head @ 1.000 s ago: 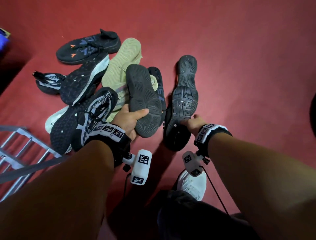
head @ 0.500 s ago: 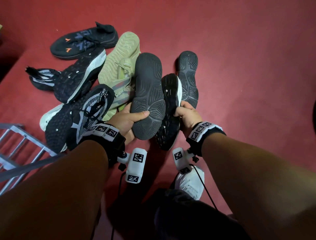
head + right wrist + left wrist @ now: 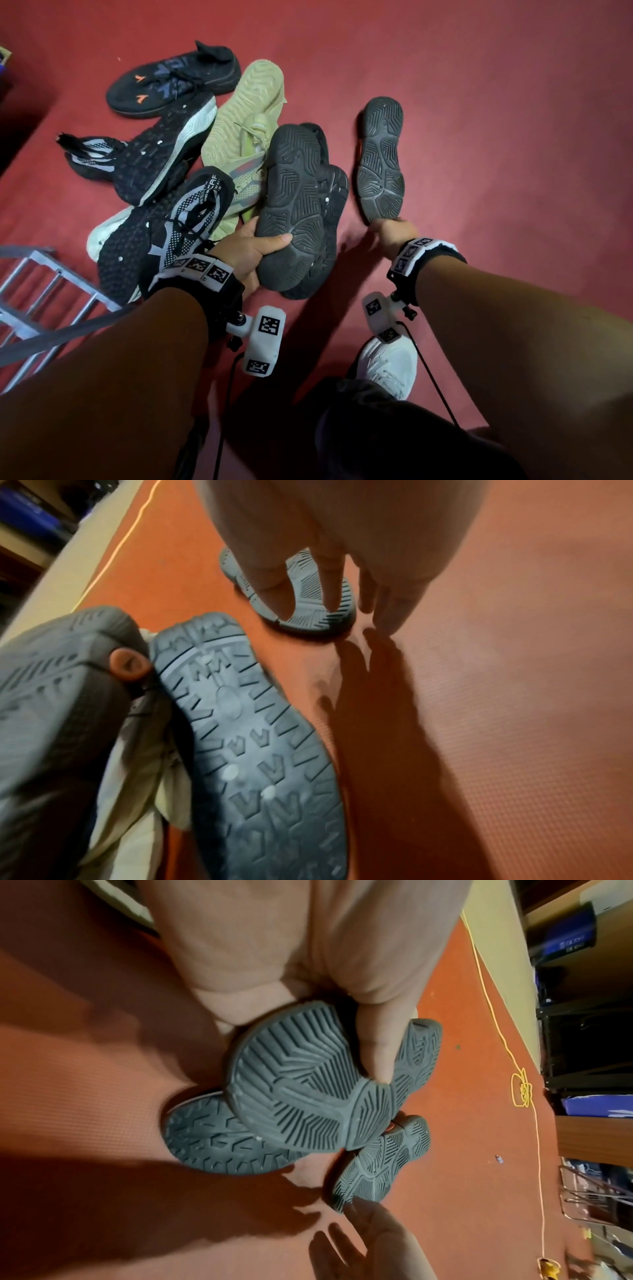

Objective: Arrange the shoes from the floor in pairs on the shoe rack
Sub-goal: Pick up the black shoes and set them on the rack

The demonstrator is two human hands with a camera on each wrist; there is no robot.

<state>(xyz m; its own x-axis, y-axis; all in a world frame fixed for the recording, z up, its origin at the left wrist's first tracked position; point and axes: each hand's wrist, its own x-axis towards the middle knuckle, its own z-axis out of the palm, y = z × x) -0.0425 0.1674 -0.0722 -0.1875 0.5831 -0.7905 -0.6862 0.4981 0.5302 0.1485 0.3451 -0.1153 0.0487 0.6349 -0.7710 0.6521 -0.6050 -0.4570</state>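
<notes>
My left hand (image 3: 253, 243) grips the heel of a dark shoe (image 3: 291, 205) turned sole up, thumb (image 3: 377, 1042) pressed on its grey tread (image 3: 301, 1096). A black shoe (image 3: 330, 205) with a different tread (image 3: 260, 737) lies under it. The matching dark shoe (image 3: 382, 161) lies sole up on the red floor to the right. My right hand (image 3: 390, 229) is at its heel, with straight, spread fingers (image 3: 329, 574) over the sole (image 3: 308, 607) and holding nothing. The metal shoe rack (image 3: 34, 294) shows at the left edge.
Left of my hands lies a pile of shoes: a black one with orange marks (image 3: 171, 85), an olive one (image 3: 250, 113) sole up, and two black-and-white knit ones (image 3: 164, 157) (image 3: 191, 219). My own white shoe (image 3: 387, 366) stands below. Red floor (image 3: 496, 137) stretches to the right.
My right hand let go of the black shoe it held beside the left one and moved right to the heel of the dark shoe on the floor. The left hand keeps its grip.
</notes>
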